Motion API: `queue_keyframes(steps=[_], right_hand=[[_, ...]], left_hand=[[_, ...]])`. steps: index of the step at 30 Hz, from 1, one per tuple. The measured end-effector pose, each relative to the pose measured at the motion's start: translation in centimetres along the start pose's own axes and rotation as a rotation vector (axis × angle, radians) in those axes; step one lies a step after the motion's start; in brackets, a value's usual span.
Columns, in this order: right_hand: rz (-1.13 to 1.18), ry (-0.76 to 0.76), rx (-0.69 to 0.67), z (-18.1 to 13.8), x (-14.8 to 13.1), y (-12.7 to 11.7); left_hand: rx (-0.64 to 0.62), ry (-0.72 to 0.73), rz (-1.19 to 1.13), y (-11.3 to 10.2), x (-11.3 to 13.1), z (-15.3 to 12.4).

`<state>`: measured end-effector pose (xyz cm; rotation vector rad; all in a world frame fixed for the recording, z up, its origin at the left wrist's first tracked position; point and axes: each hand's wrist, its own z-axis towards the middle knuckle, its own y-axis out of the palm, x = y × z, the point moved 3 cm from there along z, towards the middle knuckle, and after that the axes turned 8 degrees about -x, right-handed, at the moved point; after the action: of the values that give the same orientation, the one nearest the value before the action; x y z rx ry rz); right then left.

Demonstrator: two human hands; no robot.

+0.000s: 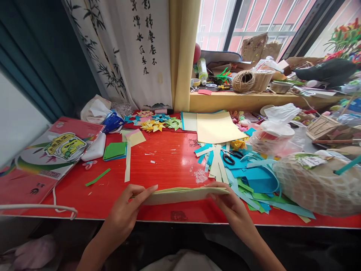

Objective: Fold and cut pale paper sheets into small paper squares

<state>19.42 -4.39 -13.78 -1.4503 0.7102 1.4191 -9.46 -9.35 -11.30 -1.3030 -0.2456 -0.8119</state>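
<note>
The person's left hand pinches one end of a long, layered piece of pale paper and the right hand pinches the other, thumbs and fingers clamped on it, so it stretches between them over the near part of the red table. To the right I see dark-handled scissors lying among blue, green and cream paper scraps. Large cream sheets lie on the far side, colourful folded paper stars to their left, and green paper squares nearer on the left
</note>
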Motion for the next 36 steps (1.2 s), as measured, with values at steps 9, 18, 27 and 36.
queue_keyframes(steps=[9, 18, 27, 36], right_hand=[[0.012, -0.071, 0.014, -0.1, 0.2, 0.2], [0.142, 0.145, -0.071, -1.0, 0.2, 0.6], [0.185, 0.266, -0.09, -1.3, -0.9, 0.4], [0.06, 0.249, -0.195, -1.5, -0.9, 0.3]], left_hand=[[0.259, -0.423, -0.812, 2.6, 1.8, -0.2], [-0.173, -0.363, -0.599, 2.0, -0.4, -0.9], [-0.197, -0.357, -0.499, 1.7, -0.6, -1.4], [-0.203, -0.348, -0.513, 1.5, -0.6, -1.1]])
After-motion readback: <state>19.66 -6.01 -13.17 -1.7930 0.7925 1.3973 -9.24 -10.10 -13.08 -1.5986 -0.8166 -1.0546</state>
